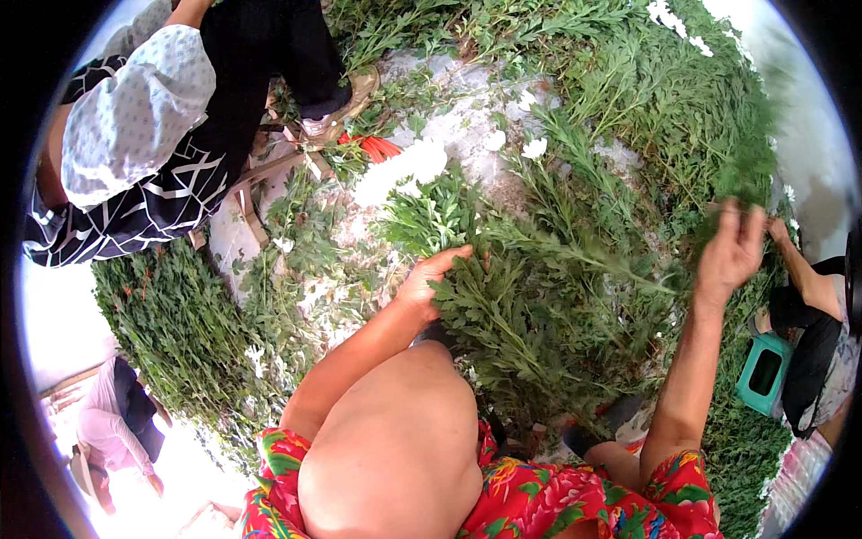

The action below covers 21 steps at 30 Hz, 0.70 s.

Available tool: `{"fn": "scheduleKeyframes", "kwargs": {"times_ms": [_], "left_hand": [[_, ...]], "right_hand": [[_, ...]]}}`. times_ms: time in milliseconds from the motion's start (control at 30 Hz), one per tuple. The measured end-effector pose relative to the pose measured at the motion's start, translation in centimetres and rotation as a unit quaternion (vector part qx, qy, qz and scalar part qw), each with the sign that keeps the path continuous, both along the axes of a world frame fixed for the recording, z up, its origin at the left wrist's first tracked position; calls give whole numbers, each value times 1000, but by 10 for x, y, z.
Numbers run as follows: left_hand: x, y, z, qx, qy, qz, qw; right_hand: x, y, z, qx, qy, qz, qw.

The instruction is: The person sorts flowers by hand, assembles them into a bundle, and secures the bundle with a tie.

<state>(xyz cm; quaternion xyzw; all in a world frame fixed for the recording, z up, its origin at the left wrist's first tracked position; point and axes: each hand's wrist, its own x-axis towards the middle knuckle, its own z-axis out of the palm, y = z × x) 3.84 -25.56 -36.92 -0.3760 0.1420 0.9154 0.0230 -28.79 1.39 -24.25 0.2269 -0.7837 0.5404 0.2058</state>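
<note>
My left hand [431,276] is closed round the leafy green stems of a bunch of white chrysanthemums [407,172], whose blooms point up and away from me. More leafy stems [512,316] spread just right of that hand, over my legs. Out to the right, my right hand [733,249] is raised beside the large heap of green chrysanthemum stems [646,87]. It is blurred, with blurred greenery at its fingertips; whether it grips a stem cannot be told. Several loose white blooms [534,148] lie on the floor ahead.
At upper left a person [135,121] sits on a wooden stool [250,215] by red ties [377,147]. Another stem pile [182,323] lies left, with a bending person [118,418] beyond. At right a person [818,316] sits near a teal plastic stool [764,374].
</note>
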Motion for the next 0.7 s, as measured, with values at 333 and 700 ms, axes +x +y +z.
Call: {"fn": "scheduleKeyframes", "kwargs": {"times_ms": [333, 700], "left_hand": [[-18, 5, 16, -12, 23, -14, 1000], [-33, 7, 42, 3, 33, 49, 998]], "right_hand": [[69, -39, 37, 281, -45, 231, 930], [203, -72, -35, 253, -109, 226, 935]]}}
